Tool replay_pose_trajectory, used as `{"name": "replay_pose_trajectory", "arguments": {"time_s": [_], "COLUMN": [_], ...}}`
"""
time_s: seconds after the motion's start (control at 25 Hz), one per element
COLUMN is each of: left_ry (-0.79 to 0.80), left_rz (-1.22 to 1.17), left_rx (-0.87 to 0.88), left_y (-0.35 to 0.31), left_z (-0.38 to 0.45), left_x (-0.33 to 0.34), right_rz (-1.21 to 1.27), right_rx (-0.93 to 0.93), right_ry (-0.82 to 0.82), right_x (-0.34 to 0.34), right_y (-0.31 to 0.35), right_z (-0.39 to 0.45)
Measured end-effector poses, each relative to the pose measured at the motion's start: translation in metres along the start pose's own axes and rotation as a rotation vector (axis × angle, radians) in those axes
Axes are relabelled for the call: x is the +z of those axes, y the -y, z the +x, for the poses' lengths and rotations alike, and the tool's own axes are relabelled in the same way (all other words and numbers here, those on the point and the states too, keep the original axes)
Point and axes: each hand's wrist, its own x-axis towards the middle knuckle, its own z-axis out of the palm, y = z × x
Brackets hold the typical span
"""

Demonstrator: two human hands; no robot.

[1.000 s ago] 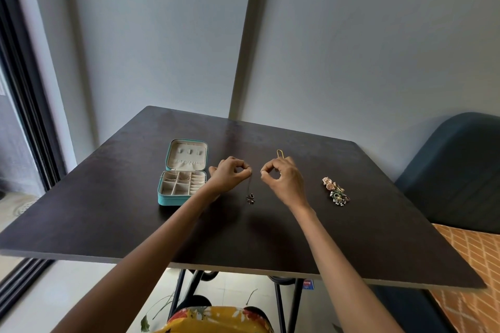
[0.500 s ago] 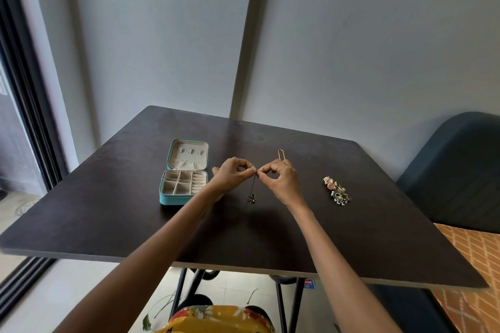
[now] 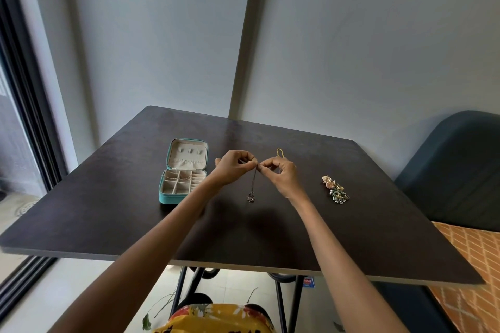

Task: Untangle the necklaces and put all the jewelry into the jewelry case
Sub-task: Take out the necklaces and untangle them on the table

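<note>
Necklace (image 3: pixel 254 181) hanging upright, pendant down, both hands' fingers (image 3: pixel 250 163) pinching its top

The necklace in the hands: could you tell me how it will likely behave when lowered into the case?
The necklace hangs limp from both hands' pinch, so it is probably floppy and will pool. Its pendant dangles lowest, so it may swing. The thin chain could snag again.

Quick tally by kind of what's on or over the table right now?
Jewelry case, open: 1
Necklace with pendant, pinched by left hand and right hand: 1
Gold hairpin: 1
Heap of small jewelry, pieces too tangled to count: 1
Total: 4
</note>
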Motion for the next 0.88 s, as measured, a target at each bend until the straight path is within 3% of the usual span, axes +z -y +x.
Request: {"name": "replay_pose_trajectory", "arguments": {"time_s": [0.24,0.6,0.88], "left_ry": [0.044,0.048,-0.007], "left_rz": [-0.017,-0.181,-0.375], "left_rx": [0.046,0.155,0.046], "left_y": [-0.010,-0.031,-0.019], "left_z": [0.004,0.006,0.003], "left_x": [-0.007,-0.015,0.004], "right_rz": [0.034,0.054,-0.001], "right_rx": [0.020,-0.013,0.038], "right_ry": [0.064,0.014,-0.001], "right_x": [-0.007,-0.023,-0.020], "right_y": [0.010,0.028,0.023], "right_z": [0.003,0.010,0.008]}}
